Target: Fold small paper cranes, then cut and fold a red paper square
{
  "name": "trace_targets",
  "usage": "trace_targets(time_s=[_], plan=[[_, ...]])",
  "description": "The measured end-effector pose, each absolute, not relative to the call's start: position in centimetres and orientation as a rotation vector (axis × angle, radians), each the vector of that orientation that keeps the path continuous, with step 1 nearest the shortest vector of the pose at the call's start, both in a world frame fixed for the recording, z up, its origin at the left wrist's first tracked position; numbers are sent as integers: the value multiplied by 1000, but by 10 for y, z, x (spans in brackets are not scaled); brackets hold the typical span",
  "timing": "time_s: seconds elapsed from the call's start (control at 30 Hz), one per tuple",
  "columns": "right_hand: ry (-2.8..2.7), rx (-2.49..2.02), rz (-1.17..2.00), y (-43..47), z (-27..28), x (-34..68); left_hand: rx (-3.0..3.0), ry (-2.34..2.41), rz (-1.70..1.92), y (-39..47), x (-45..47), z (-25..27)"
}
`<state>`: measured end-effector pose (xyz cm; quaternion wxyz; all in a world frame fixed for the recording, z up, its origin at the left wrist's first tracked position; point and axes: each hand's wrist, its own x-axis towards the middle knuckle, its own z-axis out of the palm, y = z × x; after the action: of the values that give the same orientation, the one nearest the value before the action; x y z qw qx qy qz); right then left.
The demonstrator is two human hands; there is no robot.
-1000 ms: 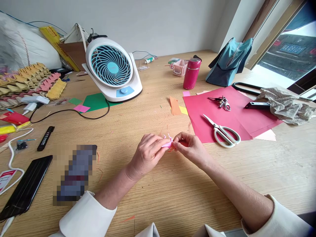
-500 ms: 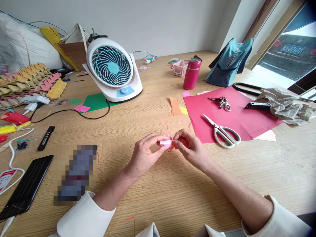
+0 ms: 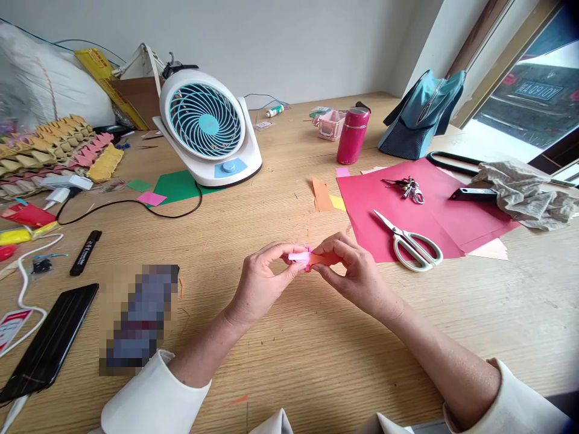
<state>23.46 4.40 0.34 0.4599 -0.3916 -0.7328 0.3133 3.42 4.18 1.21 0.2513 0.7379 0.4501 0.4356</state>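
Observation:
My left hand [image 3: 266, 280] pinches a small folded piece of pink paper [image 3: 298, 257] between thumb and fingers, above the middle of the wooden table. From the right, my right hand [image 3: 350, 265] grips a strip of orange paper [image 3: 320, 258] that meets the pink piece. Darker magenta bits stick out above and below the spot where the two papers join. My fingers cover part of both, so how they are fastened cannot be seen. To the right, white-handled scissors [image 3: 409, 244] lie partly on red paper sheets [image 3: 434, 223].
A white fan [image 3: 208, 129] stands at the back left on green paper [image 3: 174, 191]. A magenta flask [image 3: 352, 136] and a blue bag [image 3: 420, 117] stand behind. Orange paper [image 3: 321, 194] lies beyond my hands. A black marker [image 3: 85, 253] and a black phone [image 3: 49, 340] lie left.
My right fingers have shifted their hold, and more of the orange strip shows between my hands. The pink piece has moved slightly left.

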Motion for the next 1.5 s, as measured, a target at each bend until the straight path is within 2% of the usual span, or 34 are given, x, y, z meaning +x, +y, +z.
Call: trace_targets(time_s=[0.27,0.53,0.8,1.1,1.27,1.5], plan=[[-1798,-973,650,43,2,233,1898,1246,1184,39,37,13],[-1743,-916,849,43,1,233,1719,1171,1113,41,37,9],[-1726,-883,803,43,0,232,1696,1128,1130,39,35,6],[-1765,-857,806,43,-1,232,2144,1231,1221,39,35,14],[-1790,-858,802,43,-1,232,2445,1259,1107,39,33,19],[-1890,-879,653,44,3,235,2576,1307,1112,39,33,22]])
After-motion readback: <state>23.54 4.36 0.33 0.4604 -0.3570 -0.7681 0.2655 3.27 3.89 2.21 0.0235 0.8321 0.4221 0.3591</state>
